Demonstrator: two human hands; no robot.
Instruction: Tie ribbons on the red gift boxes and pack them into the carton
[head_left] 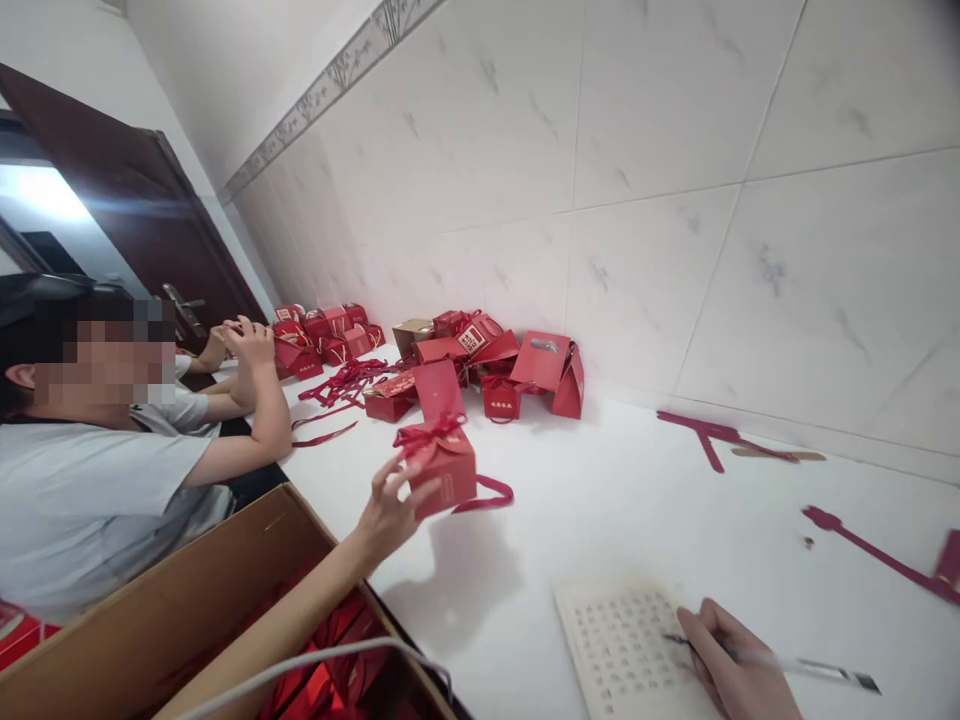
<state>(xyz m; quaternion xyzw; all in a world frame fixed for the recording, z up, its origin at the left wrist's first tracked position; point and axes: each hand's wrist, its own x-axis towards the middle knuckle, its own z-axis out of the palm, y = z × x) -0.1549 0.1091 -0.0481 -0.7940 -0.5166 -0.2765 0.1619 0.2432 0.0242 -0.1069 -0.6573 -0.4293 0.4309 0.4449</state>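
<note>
My left hand [390, 510] grips a small red gift box [450, 470] tied with a red ribbon bow, its fingers on the near left side. A shadow falls on the white table beneath the box, which looks lifted off the surface. A loop of ribbon [491, 494] hangs from its right side. In my right hand [731, 660] is a pen [832, 672], pinched between thumb and fingers, its tip over a sheet of paper [574, 610] covered in rows of handwritten characters. The right hand rests on the lower right of that sheet.
More red gift boxes [544, 360] and loose ribbons [352, 380] lie along the wall. A cardboard carton [247, 540] with red boxes stands under my left arm, crossed by a white cable [330, 655]. Dark red strips [870, 550] lie at right. A co-worker [97, 500] sits at left.
</note>
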